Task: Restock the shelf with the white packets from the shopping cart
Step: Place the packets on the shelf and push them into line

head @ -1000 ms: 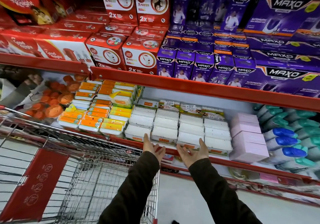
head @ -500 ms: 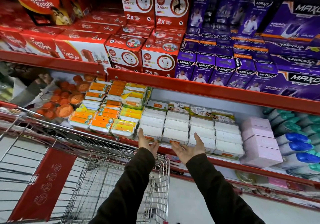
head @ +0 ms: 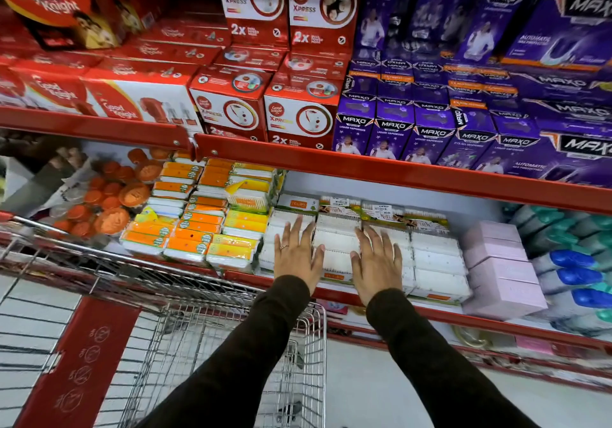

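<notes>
A: So — left hand (head: 295, 253) and right hand (head: 377, 262) both flat, fingers spread, palms down on the white packets (head: 336, 240); nothing pinched, nothing held

B: Where do the packets sit, relative to the red shelf lip (head: 440, 315)?

A: Just behind it, stacked in rows several deep, running back to the shelf wall. Orange-and-yellow packs (head: 195, 225) just beside them on the left-hand side, pink boxes (head: 500, 262) on the other. Shopping cart (head: 231, 335) below and in front of the lip

B: Orientation?

A: Each packet lies flat, long axis across the shelf, parallel to the lip; narrow labelled edge faces out toward the aisle, as best I can read it

B: Risks?

A: My judgement: front row sits right at the lip, so an uneven press or a hand drawn back carelessly could drag a packet over the edge. A sideways shove might skew the rows into the orange packs. Cart contents not visible here; can't tell whether more remain
</notes>
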A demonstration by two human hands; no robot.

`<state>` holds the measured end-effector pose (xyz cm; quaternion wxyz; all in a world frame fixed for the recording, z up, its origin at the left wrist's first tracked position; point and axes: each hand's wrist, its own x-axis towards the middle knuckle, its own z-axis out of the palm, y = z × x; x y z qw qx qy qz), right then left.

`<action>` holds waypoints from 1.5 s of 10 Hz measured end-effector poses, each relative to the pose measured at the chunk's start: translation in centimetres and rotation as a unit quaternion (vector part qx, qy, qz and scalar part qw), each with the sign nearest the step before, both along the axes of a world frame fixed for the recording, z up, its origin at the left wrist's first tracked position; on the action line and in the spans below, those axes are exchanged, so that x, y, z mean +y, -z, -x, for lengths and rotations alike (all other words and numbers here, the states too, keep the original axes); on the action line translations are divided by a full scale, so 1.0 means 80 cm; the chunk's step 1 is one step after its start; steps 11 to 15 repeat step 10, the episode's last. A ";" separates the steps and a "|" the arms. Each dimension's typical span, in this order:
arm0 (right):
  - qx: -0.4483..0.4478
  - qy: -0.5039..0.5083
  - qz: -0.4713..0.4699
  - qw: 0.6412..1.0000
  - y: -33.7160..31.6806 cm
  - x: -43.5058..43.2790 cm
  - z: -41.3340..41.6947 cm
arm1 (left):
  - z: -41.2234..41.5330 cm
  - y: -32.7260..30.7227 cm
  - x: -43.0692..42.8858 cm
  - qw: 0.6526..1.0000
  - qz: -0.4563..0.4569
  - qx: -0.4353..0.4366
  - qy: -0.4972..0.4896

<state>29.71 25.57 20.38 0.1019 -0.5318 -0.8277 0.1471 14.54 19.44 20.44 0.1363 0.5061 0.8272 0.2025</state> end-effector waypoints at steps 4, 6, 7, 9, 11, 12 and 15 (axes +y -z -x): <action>-0.057 -0.030 0.026 0.998 0.024 0.033 -0.033 | -0.023 0.037 0.030 0.982 0.097 0.150 0.060; -0.078 0.071 0.015 0.994 0.031 0.060 -0.110 | -0.102 0.030 0.066 0.981 0.087 0.128 0.119; -0.107 0.048 0.040 0.992 0.042 0.062 -0.124 | -0.127 0.041 0.071 0.971 0.126 0.160 0.126; -0.054 0.046 0.032 0.997 0.017 0.049 -0.123 | -0.119 0.012 0.062 0.977 0.104 0.138 0.123; -0.020 0.042 -0.026 0.999 -0.006 0.032 -0.120 | -0.117 -0.011 0.046 0.980 0.041 0.155 0.117; -0.020 0.042 -0.026 0.999 -0.006 0.032 -0.120 | -0.117 -0.011 0.046 0.980 0.041 0.155 0.117; -0.020 0.042 -0.026 0.999 -0.006 0.032 -0.120 | -0.117 -0.011 0.046 0.980 0.041 0.155 0.117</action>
